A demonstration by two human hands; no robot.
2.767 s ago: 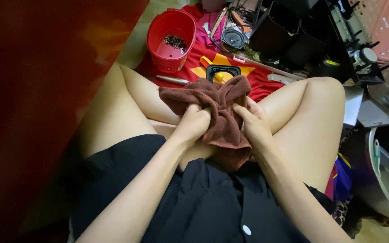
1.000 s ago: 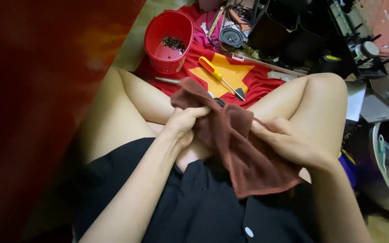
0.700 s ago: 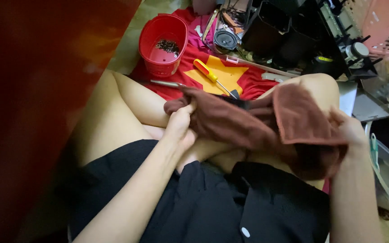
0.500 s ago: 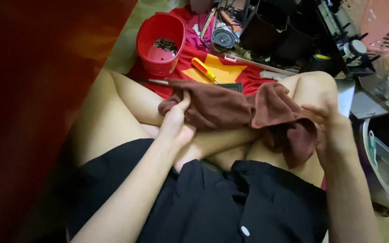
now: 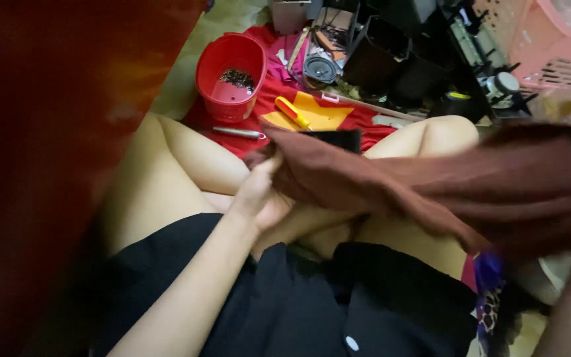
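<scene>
Pinching one end of the brown cloth (image 5: 391,182), our left hand (image 5: 259,198) sits low over our lap, fingers closed on the fabric near our crossed legs. From there the cloth stretches taut across our knees and up toward the right edge of the view, where it broadens into a blurred, bunched mass. Our right hand is under or behind that mass and cannot be made out, so we cannot tell how it grips; only a bare forearm shows at the lower right corner. A wide dark red surface fills the left side of the view, too blurred for us to name. Below the cloth we see our black shirt (image 5: 312,304) with a pale button near the bottom. On the floor ahead lies a red mat (image 5: 259,119), and on it stands a red bucket (image 5: 230,74) with a small heap of dark bits inside. Well apart on the far right is a pink plastic basket (image 5: 550,46), and between the two sit black machine parts (image 5: 404,59) and a round black speaker (image 5: 320,68). A yellow sheet (image 5: 318,116) lies on the mat just beyond the cloth, with a red-and-yellow screwdriver (image 5: 292,112) resting on it. Near the foot of the bucket lies a thin metal tool (image 5: 238,133).
</scene>
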